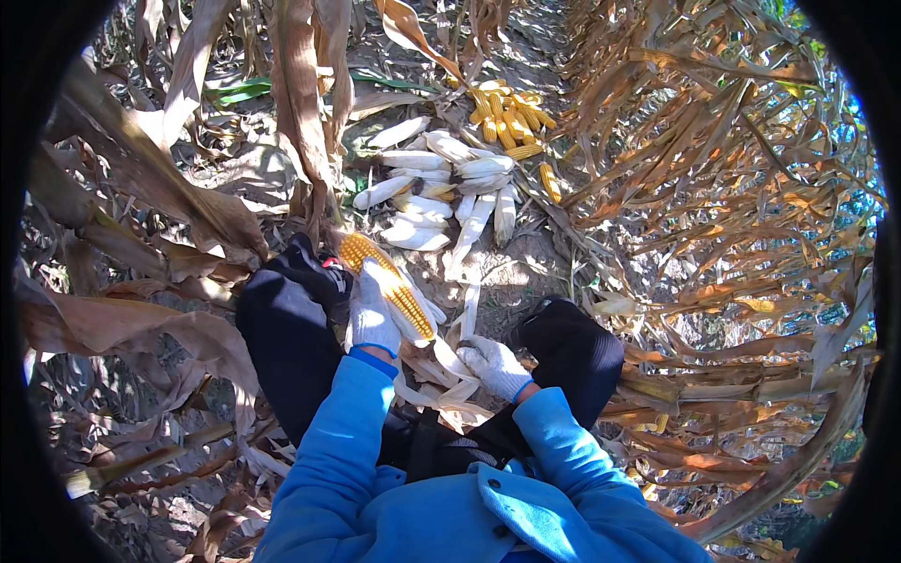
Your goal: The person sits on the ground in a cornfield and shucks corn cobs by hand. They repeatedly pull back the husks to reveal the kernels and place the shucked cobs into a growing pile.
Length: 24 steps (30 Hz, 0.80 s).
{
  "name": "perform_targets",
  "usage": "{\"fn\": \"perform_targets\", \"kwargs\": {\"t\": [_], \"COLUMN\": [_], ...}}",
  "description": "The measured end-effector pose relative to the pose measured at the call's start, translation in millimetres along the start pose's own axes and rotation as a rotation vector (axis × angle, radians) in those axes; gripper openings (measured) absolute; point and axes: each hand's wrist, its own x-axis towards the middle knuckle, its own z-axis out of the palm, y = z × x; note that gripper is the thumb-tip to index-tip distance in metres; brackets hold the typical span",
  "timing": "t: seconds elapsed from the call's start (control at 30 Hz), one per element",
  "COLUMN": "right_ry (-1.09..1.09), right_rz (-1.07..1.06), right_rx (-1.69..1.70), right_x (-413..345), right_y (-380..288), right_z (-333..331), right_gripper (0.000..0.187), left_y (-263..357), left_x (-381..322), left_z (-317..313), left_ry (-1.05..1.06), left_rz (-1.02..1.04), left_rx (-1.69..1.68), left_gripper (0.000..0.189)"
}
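My left hand, in a white knit glove with a blue cuff, grips a partly husked ear of corn. Its yellow kernels face up, and pale husk still wraps its far right side. Lower and to the right, my gloved right hand is closed on a strip of dry husk near the butt of the ear. The fingertips of that hand are partly hidden. Beyond both hands lies a pile of ears in whitish husks. Behind it is a heap of bare yellow cobs.
One bare cob lies apart, right of the husked pile. Dry corn stalks and leaves crowd the right side. A broad brown leaf hangs at the upper left. Loose husks lie between my bent legs.
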Motion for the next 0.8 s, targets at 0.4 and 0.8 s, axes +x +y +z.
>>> {"fn": "perform_targets", "kwargs": {"t": [0.4,0.8], "right_ry": [0.346,0.067], "right_rz": [-0.169,-0.003], "right_rx": [0.060,0.414], "right_x": [6,10], "right_y": [-48,-45], "right_z": [-24,24], "right_gripper": [0.045,0.080], "left_y": [-19,-33], "left_x": [-37,-62], "left_z": [4,14], "left_ry": [-0.355,-0.231], "left_rz": [0.154,-0.192], "left_rx": [0.577,0.155], "left_gripper": [0.046,0.035]}}
